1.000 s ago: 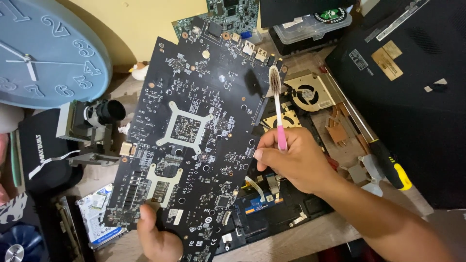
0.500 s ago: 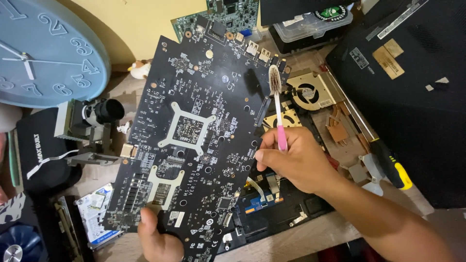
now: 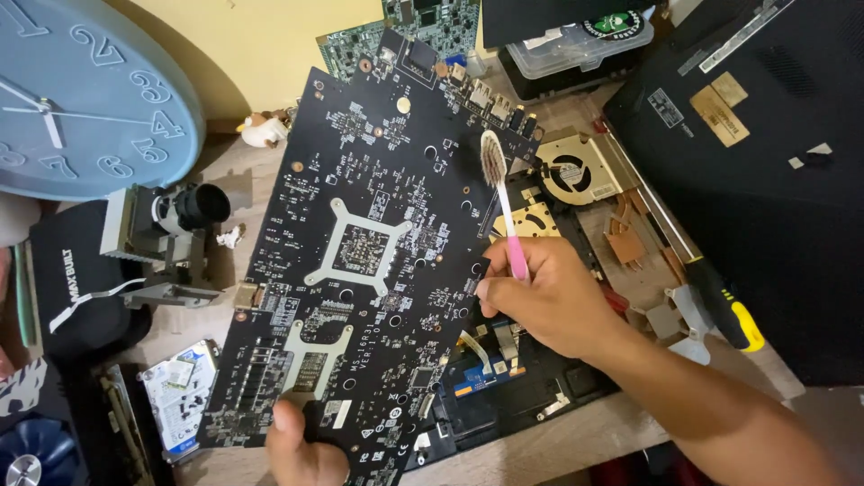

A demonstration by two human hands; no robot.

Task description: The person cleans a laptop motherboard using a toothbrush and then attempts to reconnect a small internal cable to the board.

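Count on the table — one large black circuit board [image 3: 360,261], one green circuit board [image 3: 432,18], one toothbrush [image 3: 500,198], one wall clock [image 3: 81,99], one cooling fan [image 3: 569,171], one hard drive [image 3: 180,396], one screwdriver [image 3: 720,301] — two hands [image 3: 549,301].

Yellow wall [image 3: 270,45] behind, cluttered wood desk [image 3: 558,441], blue wall clock [image 3: 81,99] leaning, warm light.
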